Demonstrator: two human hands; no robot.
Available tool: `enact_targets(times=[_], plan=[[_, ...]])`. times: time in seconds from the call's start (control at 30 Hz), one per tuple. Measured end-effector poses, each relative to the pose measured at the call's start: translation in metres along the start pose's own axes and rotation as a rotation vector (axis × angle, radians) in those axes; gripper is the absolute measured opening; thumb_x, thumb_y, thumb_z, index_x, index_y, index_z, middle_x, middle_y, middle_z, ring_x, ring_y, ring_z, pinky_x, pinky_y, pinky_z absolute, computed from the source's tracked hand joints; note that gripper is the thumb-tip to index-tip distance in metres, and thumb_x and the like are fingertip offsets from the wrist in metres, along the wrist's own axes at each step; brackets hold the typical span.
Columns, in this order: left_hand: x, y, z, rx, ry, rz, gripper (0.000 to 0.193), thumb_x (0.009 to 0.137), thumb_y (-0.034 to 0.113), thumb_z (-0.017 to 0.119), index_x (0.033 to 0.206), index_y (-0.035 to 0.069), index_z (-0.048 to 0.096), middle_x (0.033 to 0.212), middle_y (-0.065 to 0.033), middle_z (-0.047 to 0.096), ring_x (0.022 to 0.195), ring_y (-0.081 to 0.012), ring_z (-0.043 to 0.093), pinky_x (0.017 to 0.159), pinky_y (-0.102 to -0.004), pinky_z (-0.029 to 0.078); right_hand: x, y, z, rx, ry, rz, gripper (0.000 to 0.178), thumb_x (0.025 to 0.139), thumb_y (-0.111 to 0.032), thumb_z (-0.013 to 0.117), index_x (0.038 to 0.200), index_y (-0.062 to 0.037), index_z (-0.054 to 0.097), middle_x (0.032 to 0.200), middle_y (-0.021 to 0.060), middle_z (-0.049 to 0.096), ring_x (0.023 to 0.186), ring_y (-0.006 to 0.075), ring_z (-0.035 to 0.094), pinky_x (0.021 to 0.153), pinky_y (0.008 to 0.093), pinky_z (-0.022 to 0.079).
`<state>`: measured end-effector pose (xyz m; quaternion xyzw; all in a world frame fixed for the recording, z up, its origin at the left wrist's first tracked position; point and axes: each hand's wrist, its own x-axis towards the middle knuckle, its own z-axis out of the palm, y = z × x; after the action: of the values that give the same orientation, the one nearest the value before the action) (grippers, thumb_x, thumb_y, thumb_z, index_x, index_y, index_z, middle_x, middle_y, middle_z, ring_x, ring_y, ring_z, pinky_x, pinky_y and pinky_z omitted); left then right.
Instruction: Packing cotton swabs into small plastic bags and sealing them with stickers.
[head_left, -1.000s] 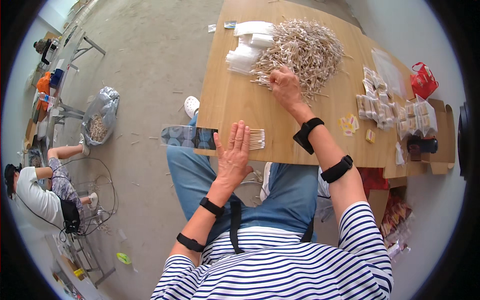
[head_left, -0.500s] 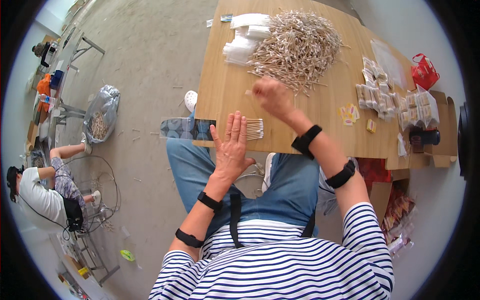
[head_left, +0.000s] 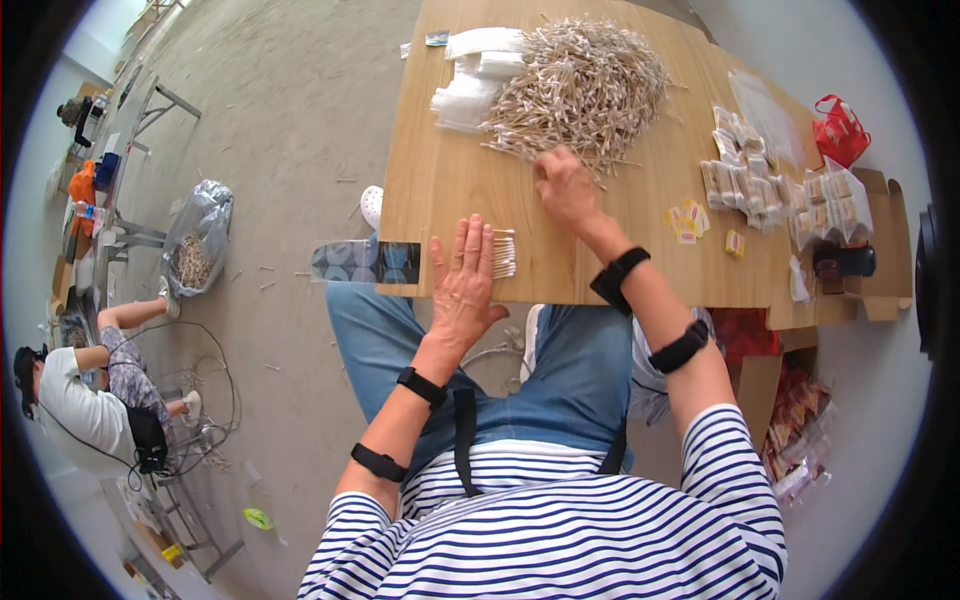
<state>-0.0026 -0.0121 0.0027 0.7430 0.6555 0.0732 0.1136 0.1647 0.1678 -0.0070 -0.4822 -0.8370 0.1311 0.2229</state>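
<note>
1. From the head camera, I see the person's left hand [head_left: 462, 275] lying palm down near the front edge of the wooden table [head_left: 450, 180]. Its three middle fingers are straight and close together; the little finger and thumb stand out to the sides.
2. A short row of cotton swabs [head_left: 505, 254] lies side by side on the table, white tips showing to the right of that hand, which covers the other ends.
3. Just beside the little finger, a dark patterned strip [head_left: 365, 262] juts out past the table's left edge.
4. The right hand [head_left: 565, 188] is at the near edge of a big swab pile [head_left: 585, 90], fingers curled in narrow; I can't tell whether they hold a swab.
5. Clear plastic bags [head_left: 465, 105] lie against the pile's left side.
6. Over to the right sit filled swab packs [head_left: 740, 190], with yellow-and-white cards [head_left: 687, 220] and a small yellow-and-white box [head_left: 735, 242] nearer the person.
7. Across the room, at left, a co-worker [head_left: 90, 405] in a white top sits near a plastic sack [head_left: 195, 260] holding swabs.
</note>
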Motion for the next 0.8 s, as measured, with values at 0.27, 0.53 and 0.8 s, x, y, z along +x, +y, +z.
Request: enact_targets(times=[0.27,0.53,0.8], plan=[[-0.004,-0.004,0.011,0.059,0.102,-0.013,0.136,0.050,0.042,0.094,0.158,0.003,0.021,0.162,-0.0147,0.023,0.154,-0.0307,0.019,0.123,-0.0614,0.010,-0.042,-0.015,-0.027,-0.007,0.096,-0.009,0.030,0.077,-0.005,0.070,0.106,-0.0014,0.065,0.106,0.0173,0.061,0.105,0.0359,0.059,0.091,0.0448,0.050],[-0.004,-0.007,0.021,0.084,0.181,0.007,0.130,0.050,0.040,0.094,0.156,0.004,0.028,0.153,-0.0133,0.031,0.151,-0.0319,0.024,0.122,-0.0623,0.012,-0.087,-0.069,-0.044,0.038,-0.191,-0.227,0.087,0.065,-0.023,0.087,0.137,0.0044,0.050,0.139,0.0233,0.052,0.134,0.0402,0.046,0.114,0.0475,0.038],[0.000,-0.011,0.038,0.206,0.272,0.020,0.113,0.057,0.033,0.090,0.152,0.005,0.035,0.149,-0.0124,0.035,0.149,-0.0307,0.027,0.121,-0.0633,0.015,-0.111,-0.091,0.006,-0.191,-0.298,-0.145,0.118,0.060,-0.027,0.090,0.155,0.0019,0.027,0.164,0.0213,0.022,0.154,0.0366,0.018,0.125,0.0509,0.017]])
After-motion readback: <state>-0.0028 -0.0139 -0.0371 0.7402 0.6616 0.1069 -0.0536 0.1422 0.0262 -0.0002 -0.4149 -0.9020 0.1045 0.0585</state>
